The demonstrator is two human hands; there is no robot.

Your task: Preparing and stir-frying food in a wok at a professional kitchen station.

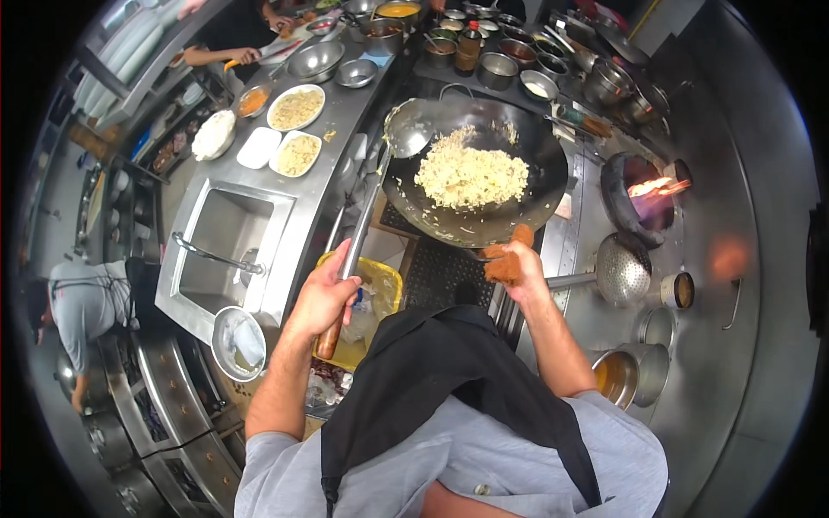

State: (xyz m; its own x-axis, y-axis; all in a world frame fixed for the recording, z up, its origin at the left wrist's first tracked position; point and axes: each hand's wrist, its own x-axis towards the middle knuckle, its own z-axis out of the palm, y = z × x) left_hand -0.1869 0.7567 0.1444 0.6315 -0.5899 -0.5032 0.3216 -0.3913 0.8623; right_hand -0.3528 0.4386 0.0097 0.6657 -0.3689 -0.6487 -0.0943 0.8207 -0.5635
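My left hand (326,288) grips the long handle of a metal wok ladle (409,133), whose bowl rests at the left rim of a large dark wok (544,162). Fried rice (476,176) lies in the middle of the wok, with loose grains up its sides. My right hand (524,269) holds the wok's near handle through an orange-brown cloth (506,265). Away from the burner, the wok is tilted above a floor mat (447,269), between the steel counter and the stove.
A burner with flames (651,188) and a perforated strainer (623,269) are on the right. Oval plates of rice (296,108) and a sink (227,239) are on the left counter. Sauce pots (497,70) stand beyond the wok. A co-worker's hand (246,56) holds a knife at upper left.
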